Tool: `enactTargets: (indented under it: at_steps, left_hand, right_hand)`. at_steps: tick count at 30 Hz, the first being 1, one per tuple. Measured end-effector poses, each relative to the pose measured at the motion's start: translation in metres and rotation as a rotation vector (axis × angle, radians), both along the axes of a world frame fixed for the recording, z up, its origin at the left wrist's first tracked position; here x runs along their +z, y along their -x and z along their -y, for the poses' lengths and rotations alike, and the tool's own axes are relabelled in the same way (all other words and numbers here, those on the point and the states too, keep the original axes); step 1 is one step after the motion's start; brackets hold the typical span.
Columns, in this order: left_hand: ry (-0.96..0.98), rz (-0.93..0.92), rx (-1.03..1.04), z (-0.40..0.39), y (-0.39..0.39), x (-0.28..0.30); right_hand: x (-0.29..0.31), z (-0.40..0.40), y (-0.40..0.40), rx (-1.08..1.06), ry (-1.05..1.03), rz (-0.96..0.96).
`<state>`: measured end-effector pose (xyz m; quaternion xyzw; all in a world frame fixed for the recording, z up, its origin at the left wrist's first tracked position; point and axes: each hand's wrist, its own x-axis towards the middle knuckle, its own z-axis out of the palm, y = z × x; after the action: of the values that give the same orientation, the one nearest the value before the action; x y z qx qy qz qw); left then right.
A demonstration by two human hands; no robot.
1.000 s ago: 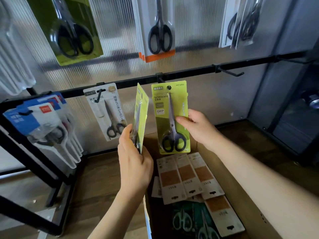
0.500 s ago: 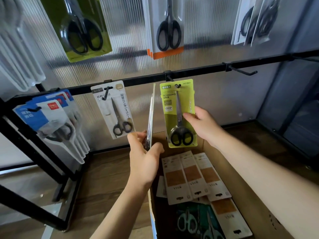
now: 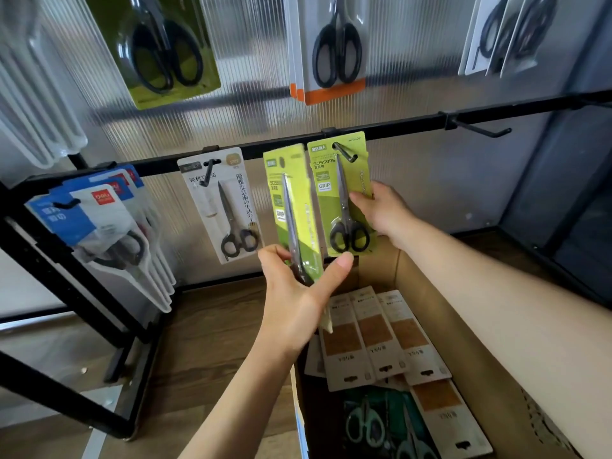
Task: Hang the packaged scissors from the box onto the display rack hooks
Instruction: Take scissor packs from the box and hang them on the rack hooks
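1. Head view: the right hand is pinching the right edge of a green scissors pack, and that pack's top hole is sitting over a black hook on the rack rail.
2. The left hand is gripping a second green pack by its lower end, thumb in front and fingers behind. It's being held up just left of the first one, turned a bit edge-on, and isn't sitting on any hook.
3. Left of those, a white scissors pack is hanging on its own hook, and further left a bunch of blue-topped packs is hanging on the side rack.
4. An empty hook is sticking out from the rail off to the right.
5. The cardboard box is sitting near, under the hands, on the wooden floor. Inside, several brown-and-white packs are lying face down, plus some teal-handled scissors at the near end.
6. Up top, more packs with black-handled scissors are hanging on a higher row.
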<state>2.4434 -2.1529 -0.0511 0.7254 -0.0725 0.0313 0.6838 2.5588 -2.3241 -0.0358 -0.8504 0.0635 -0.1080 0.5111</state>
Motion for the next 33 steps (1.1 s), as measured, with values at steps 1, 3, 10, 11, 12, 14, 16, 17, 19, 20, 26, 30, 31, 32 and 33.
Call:
enactTargets:
  at_steps: [1,3,10,11,12,14,16,17,19,20,26,30,31,32,33]
  left_hand:
    - [-0.046,0.001,-0.002,0.001,0.0,-0.001]
    - [-0.115,-0.019,0.012,0.003,0.001,-0.002]
    - [-0.07,0.067,0.218,0.01,-0.018,-0.002]
    - [-0.097,0.093,0.223,0.011,-0.021,-0.004]
    - [-0.118,0.112,0.22,0.013,-0.021,-0.005]
    - [-0.156,0.145,0.2,0.018,-0.021,-0.008]
    - [-0.184,0.177,0.168,0.023,-0.02,-0.011]
    - [-0.191,0.189,0.155,0.024,-0.019,-0.012]
    - [-0.193,0.189,0.144,0.026,-0.019,-0.015]
    - [-0.186,0.186,0.142,0.026,-0.02,-0.017]
    - [-0.195,0.157,0.115,0.026,-0.021,-0.014]
    - [-0.235,0.149,0.108,0.029,-0.029,-0.012]
    - [-0.241,0.147,0.105,0.029,-0.032,-0.013]
    - [-0.248,0.141,0.102,0.029,-0.035,-0.013]
    - [-0.256,0.138,0.1,0.029,-0.039,-0.014]
  right_hand:
    - [0.0,0.0,-0.003,-0.008,0.028,-0.01]
    - [0.001,-0.001,-0.009,-0.014,0.066,-0.018]
    - [-0.027,0.009,-0.005,-0.106,-0.006,-0.08]
    - [-0.036,0.013,0.0,-0.13,0.001,-0.088]
    - [-0.046,0.017,0.007,-0.153,0.015,-0.105]
    - [-0.064,0.025,0.024,-0.179,0.073,-0.161]
    - [-0.08,0.033,0.044,-0.138,0.188,-0.21]
    - [-0.088,0.038,0.052,-0.096,0.244,-0.226]
    - [-0.1,0.047,0.065,-0.033,0.33,-0.276]
    - [-0.105,0.052,0.069,-0.013,0.35,-0.314]
    - [-0.118,0.065,0.078,0.099,0.353,-0.392]
    - [-0.123,0.066,0.078,0.136,0.333,-0.417]
    - [-0.124,0.066,0.078,0.141,0.339,-0.421]
    - [-0.125,0.067,0.078,0.144,0.344,-0.422]
    - [-0.127,0.067,0.078,0.145,0.347,-0.425]
